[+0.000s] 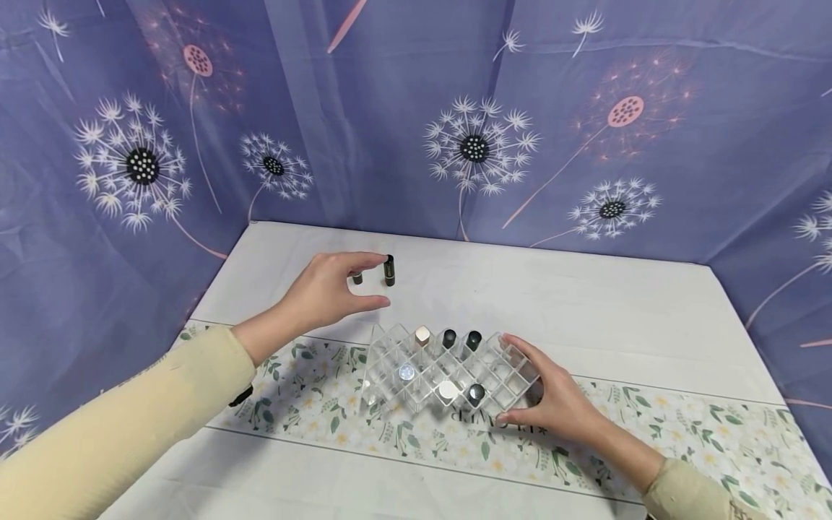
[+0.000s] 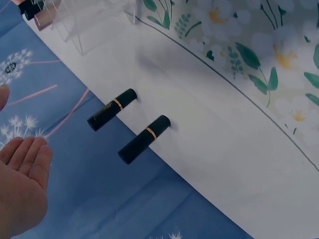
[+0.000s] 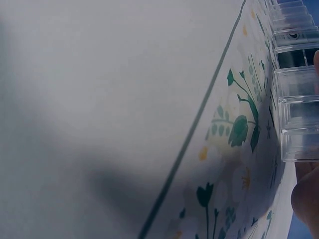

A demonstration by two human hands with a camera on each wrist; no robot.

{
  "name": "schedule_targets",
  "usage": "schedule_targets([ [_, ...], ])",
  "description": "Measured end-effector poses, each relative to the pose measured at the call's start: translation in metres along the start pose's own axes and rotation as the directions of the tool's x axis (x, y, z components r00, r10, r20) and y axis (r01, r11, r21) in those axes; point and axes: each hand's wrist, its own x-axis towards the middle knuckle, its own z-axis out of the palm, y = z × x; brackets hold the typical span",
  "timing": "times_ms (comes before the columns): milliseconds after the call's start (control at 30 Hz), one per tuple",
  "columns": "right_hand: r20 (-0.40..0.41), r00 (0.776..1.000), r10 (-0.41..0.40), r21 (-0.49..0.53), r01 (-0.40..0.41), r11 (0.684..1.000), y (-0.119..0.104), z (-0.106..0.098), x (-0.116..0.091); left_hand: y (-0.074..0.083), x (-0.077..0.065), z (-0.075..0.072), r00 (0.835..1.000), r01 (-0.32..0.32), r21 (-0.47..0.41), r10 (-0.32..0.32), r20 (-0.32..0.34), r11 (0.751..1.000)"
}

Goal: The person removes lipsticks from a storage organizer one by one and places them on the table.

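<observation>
Two black lipstick tubes with gold bands stand on the white tabletop: one tube at the left fingertips in the head view, the other tube partly behind the hand. Both the first tube and the second tube show fully in the left wrist view. My left hand has its thumb and fingers spread apart, with nothing gripped. At the right end of a clear, diamond-celled lipstick organizer, my right hand grips the sides between fingers and thumb. The organizer's cells appear beside that hand in the right wrist view.
Several capped tubes sit in the organizer, among them a black cap, a white cap and a pinkish cap. A floral runner crosses the white table. Blue dandelion-print curtains enclose the back and sides.
</observation>
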Motion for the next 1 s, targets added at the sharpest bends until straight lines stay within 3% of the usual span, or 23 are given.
schedule_targets([
  [533, 0.005, 1.000, -0.005, 0.005, 0.005, 1.000, 0.001, -0.001, -0.001, 0.017, -0.016, 0.015, 0.994, -0.078, -0.062, 0.082, 0.072, 0.995],
  [1000, 0.003, 1.000, -0.004, 0.005, 0.004, 1.000, 0.000, -0.001, -0.001, 0.019, -0.027, 0.026, 0.980, -0.117, -0.099, 0.131, 0.152, 0.988],
])
